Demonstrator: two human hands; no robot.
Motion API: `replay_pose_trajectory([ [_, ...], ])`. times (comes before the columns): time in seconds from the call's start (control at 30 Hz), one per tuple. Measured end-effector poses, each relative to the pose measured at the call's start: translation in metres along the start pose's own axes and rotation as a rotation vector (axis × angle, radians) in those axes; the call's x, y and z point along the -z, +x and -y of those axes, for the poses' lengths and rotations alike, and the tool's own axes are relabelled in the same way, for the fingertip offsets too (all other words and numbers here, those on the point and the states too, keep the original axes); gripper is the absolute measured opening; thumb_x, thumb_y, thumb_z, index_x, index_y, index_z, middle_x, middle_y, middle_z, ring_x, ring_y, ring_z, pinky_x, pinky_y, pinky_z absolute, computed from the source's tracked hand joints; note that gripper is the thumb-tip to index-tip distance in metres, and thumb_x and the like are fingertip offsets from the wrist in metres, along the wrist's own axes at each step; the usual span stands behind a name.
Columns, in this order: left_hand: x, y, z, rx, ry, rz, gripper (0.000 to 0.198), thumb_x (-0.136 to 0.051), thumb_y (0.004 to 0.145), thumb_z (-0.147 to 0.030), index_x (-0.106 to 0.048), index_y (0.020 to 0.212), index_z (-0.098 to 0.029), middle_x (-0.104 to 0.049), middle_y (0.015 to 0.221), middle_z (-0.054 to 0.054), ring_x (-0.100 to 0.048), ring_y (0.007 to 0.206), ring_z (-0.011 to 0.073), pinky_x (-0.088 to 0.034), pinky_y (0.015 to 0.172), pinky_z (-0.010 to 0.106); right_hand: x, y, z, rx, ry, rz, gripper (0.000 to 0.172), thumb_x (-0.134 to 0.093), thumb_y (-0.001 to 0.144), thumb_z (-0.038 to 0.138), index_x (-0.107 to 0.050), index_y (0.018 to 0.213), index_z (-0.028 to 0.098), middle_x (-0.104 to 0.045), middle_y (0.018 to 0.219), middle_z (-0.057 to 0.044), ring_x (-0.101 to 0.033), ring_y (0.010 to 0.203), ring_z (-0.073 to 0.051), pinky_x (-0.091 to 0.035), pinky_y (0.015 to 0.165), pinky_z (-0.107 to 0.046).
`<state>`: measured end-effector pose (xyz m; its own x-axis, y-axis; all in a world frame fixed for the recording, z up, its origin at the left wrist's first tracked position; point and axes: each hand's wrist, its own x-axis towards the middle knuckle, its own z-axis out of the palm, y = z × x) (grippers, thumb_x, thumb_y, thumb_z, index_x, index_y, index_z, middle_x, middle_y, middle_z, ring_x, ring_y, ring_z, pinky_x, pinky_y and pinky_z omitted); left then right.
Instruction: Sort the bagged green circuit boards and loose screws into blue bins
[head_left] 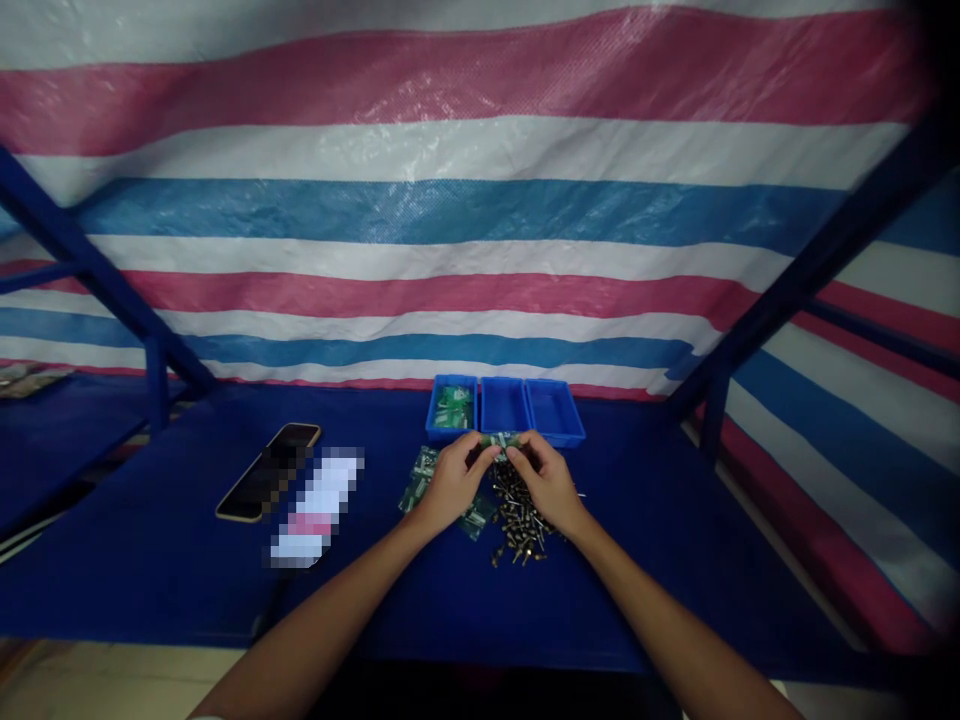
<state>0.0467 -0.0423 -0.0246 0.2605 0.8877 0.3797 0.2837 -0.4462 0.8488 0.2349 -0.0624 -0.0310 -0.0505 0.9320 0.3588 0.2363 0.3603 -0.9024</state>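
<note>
A small green circuit board [501, 440] is pinched by the closed left grip [454, 483] and closed right grip [547, 483], above a heap of metal screws [520, 517], near blue plastic trays [504, 405] on a blue surface [135, 570].

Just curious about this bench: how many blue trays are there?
3, side by side: the left tray holds green circuit boards; the middle tray and right tray stand beside it.

A smartphone [268, 472] lies just beside a pixelated white object [318, 506] on the blue tabletop [135, 560], below a striped tarpaulin [450, 210].
</note>
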Motion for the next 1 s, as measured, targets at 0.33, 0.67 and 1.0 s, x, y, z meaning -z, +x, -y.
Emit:
replay_pose_trajectory([
  [0.33, 0.005, -0.007, -0.013, -0.143, 0.069, -0.022, 0.044, -0.061, 0.100, -0.027, -0.054, 0.144, -0.026, -0.063, 0.096, 0.002, -0.055, 0.068, 0.0131, -0.051, 0.069, 0.027, -0.003, 0.002, 0.002, -0.009, 0.146, -0.087, 0.031, -0.072, 0.096, 0.041, -0.055, 0.117, 0.026, -0.057, 0.078, 0.004, -0.053, 0.069, -0.017, -0.043, 0.067, -0.028],
  [0.67, 0.006, -0.004, -0.002, -0.276, 0.208, -0.027, 0.040, -0.066, 0.102, -0.035, -0.061, 0.141, -0.033, -0.059, 0.132, 0.008, -0.064, 0.115, 0.0246, -0.057, 0.096, 0.041, 0.001, -0.001, 0.007, -0.009, 0.030, -0.067, 0.029, -0.061, 0.102, 0.047, -0.076, 0.112, 0.024, -0.074, 0.096, -0.005, -0.060, 0.070, -0.019, -0.050, 0.068, -0.032],
  [1.0, 0.009, 0.002, 0.000, -0.357, 0.272, -0.124, 0.028, -0.062, 0.104, -0.030, -0.071, 0.130, -0.033, -0.055, 0.146, 0.010, -0.062, 0.112, 0.0249, -0.055, 0.100, 0.052, -0.001, -0.001, 0.005, 0.019, 0.003, -0.025, 0.029, -0.067, 0.098, 0.043, -0.075, 0.118, 0.024, -0.072, 0.094, -0.004, -0.061, 0.073, -0.019, -0.050, 0.068, -0.031],
])
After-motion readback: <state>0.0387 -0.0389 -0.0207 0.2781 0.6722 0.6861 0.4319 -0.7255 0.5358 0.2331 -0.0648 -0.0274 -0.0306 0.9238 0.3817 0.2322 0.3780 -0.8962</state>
